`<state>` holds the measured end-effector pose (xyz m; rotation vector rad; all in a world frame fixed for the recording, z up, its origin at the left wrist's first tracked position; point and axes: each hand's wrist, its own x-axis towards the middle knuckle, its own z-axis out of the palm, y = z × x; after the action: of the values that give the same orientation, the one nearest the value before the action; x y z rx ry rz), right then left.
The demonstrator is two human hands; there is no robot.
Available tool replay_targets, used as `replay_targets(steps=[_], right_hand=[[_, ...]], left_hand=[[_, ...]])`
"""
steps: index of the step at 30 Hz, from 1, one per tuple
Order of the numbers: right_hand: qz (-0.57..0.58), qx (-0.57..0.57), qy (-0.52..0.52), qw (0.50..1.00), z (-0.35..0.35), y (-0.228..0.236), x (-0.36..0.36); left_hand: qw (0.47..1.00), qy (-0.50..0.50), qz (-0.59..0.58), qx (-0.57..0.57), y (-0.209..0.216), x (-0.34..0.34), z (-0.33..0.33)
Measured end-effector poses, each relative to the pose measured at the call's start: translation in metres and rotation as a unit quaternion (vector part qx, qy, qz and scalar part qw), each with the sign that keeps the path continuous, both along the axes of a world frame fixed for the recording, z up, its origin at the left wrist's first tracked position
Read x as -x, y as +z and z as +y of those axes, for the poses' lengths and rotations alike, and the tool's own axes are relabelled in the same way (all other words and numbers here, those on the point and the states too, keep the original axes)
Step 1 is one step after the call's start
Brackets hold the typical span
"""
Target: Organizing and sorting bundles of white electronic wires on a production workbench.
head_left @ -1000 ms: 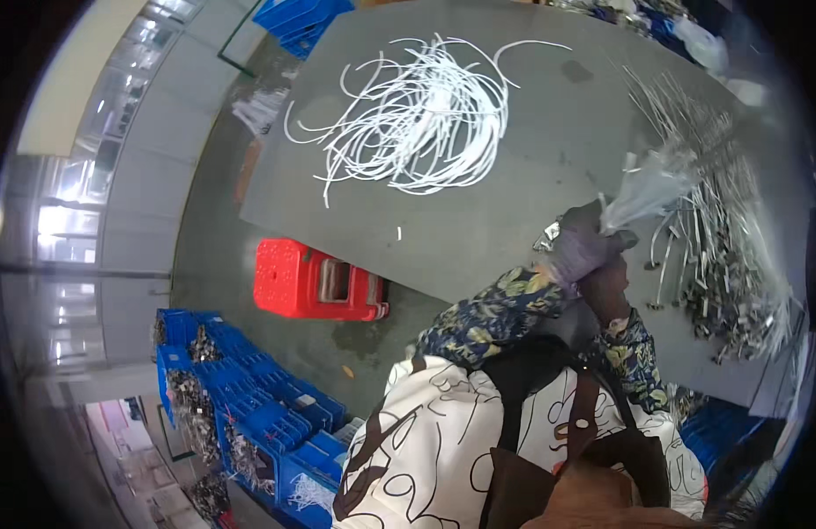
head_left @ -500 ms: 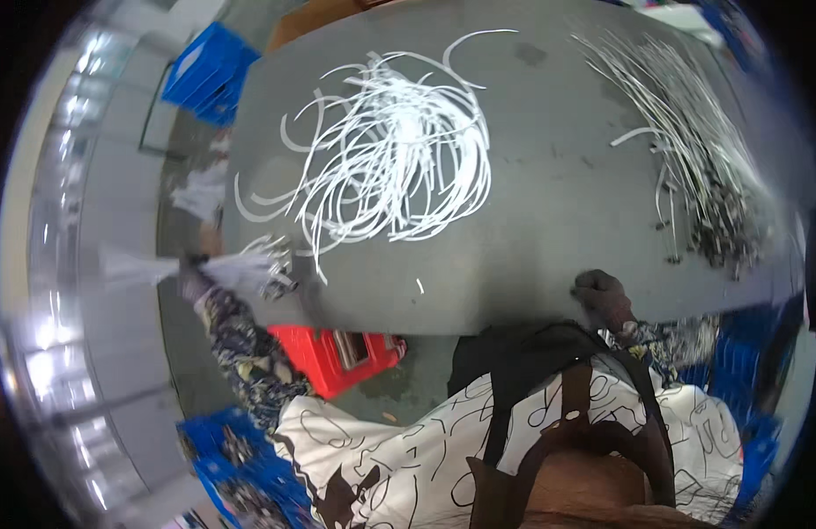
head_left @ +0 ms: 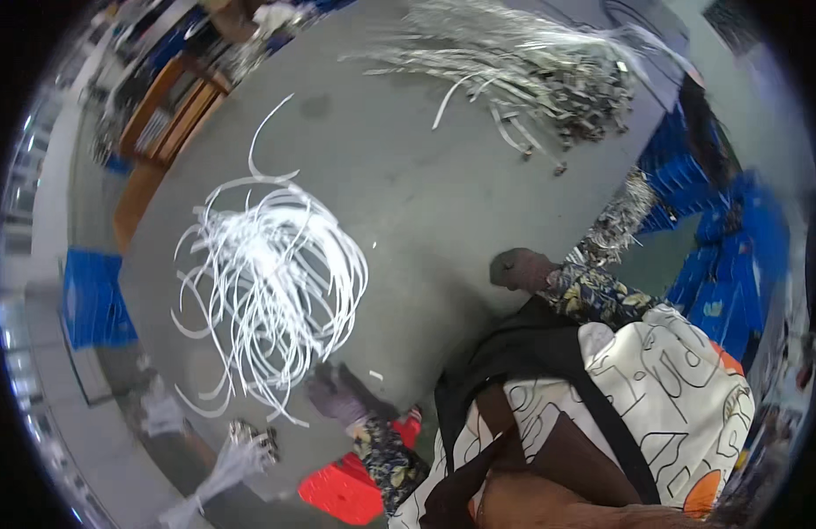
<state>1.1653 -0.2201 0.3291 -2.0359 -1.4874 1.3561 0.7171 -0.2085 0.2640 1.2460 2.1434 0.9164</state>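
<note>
From my remote seat I note both hands down at the near edge of the grey desk [head_left: 443, 203]. The left hand [head_left: 336, 397] sits at the near rim of the tangle of white strips [head_left: 267, 291], its fingers loosely curled and touching or almost touching the lowest loops; I cannot tell whether a strip is actually pinched, as the blur hides the fingertips. The right hand [head_left: 519, 268] rests on bare desk, closed into a loose fist with nothing visible in it, and well apart from the white tangle. So the strips lie just ahead of the left hand and slightly to its left, while from the right hand they lie far across to the left. The left hand is clearly the nearer. The tangle has no single straight run: the loops curve round a rough centre, but the heap as a whole stretches away from the left hand toward the far side of the desk, with one stray strip arcing off its far end. A second heap, of silvery metal strips [head_left: 522, 62], lies far ahead of the right hand at the far side of the desk, fanned roughly left to right. A red crate [head_left: 351, 485] sits below the desk edge just behind the left hand, and blue crates [head_left: 716, 256] stand off to the right of the right hand.
</note>
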Motion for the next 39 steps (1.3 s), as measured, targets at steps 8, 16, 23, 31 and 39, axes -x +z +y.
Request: replay_targets(steps=[8, 16, 23, 31, 39], right_hand=[[-0.116, 0.019, -0.194, 0.974, -0.021, 0.004, -0.124], [-0.098, -0.047, -0.264, 0.958, 0.023, 0.086, -0.202], [-0.234, -0.261, -0.052, 0.935, 0.165, 0.137, -0.301], [-0.477, 0.013, -0.029, 0.878, 0.329, 0.139, -0.507], [-0.493, 0.048, 0.049, 0.868, 0.350, 0.046, -0.598]], left_hand=[[0.896, -0.241, 0.317, 0.194, 0.009, -0.055, 0.062], [0.943, -0.304, 0.050, 0.127, -0.018, -0.106, 0.043], [0.970, -0.201, -0.018, 0.138, 0.002, -0.221, 0.056], [0.961, -0.097, -0.166, 0.200, 0.006, -0.257, 0.051], [0.935, 0.041, -0.183, 0.303, 0.005, -0.286, 0.079]])
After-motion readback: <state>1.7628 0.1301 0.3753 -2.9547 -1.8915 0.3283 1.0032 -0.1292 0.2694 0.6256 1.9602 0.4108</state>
